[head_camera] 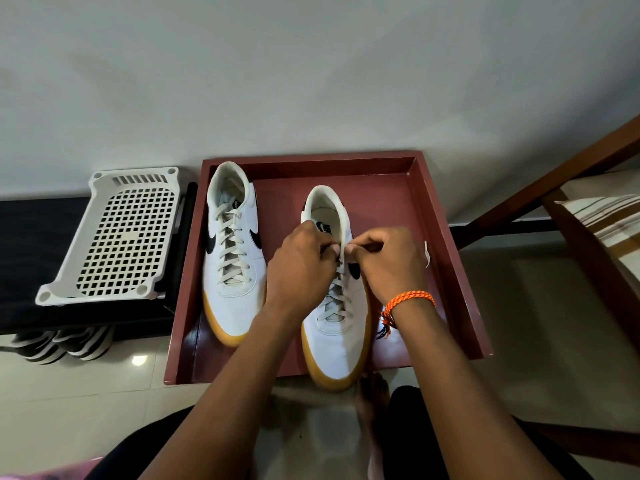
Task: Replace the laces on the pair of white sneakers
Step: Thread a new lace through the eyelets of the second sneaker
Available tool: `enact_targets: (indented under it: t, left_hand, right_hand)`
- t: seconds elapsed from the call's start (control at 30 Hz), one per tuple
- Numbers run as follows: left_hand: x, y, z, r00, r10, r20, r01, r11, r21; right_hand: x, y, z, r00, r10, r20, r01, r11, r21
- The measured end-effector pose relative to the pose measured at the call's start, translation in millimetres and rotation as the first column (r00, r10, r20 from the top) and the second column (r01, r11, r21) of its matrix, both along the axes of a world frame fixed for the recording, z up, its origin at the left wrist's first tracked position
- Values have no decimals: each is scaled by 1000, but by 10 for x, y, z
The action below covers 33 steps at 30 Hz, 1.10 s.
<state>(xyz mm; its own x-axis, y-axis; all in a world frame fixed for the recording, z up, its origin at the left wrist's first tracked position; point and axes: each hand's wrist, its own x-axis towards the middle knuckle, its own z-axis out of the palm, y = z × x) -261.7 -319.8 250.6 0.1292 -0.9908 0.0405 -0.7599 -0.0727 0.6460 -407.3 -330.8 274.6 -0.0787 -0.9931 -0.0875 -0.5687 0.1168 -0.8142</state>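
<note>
Tray: a dark red, raised-rim tray (446, 237) sits on the tiled floor against the pale wall; both sneakers lie in it, heels toward the wall and toes toward the person.
Left sneaker: the white, gum-soled left sneaker (233, 271) lies along the tray's left side, laced through its eyelets, untouched by either hand.
Right sneaker: the matching right sneaker (337, 341) lies near the tray's middle, its toe projecting over the near rim; its lower eyelets are laced.
Left hand: the left hand (299, 265) hovers over the right sneaker's upper eyelets, back of the hand up, fingers curled inward and pinched on the lace (342, 252). The forearm reaches in from lower centre.
Right hand: the right hand (388, 259) meets it from the other side, fingers curled, thumb and forefinger closed on the same lace; fingertips of the two hands are just beside each other. The wrist carries an orange braided band (410, 301).
Lace: a flat off-white strand rises between the two pinches; a loose end (426, 252) shows beyond the right hand, over the tray floor.
Rack: a white perforated plastic rack (117, 237) rests tilted on a black shelf left of the tray.
Chair: a wooden chair frame (554, 195) stands at right.
</note>
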Motion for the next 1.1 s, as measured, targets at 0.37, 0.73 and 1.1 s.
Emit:
enact_targets:
  t: [0.37, 0.73, 1.1]
  left_hand:
    - [64, 15, -7, 997, -70, -36, 73, 995, 63]
    - [131, 23, 5, 989, -43, -141, 56, 995, 87]
    - [186, 49, -10, 999, -20, -44, 21, 999, 41]
  right_hand:
    - [-5, -92, 19, 947, -140, 290, 90, 980, 179]
    - [-76, 1, 454, 259, 279, 925, -457, 879, -137]
    - [-149, -131, -55, 958, 179, -226, -169, 984, 64]
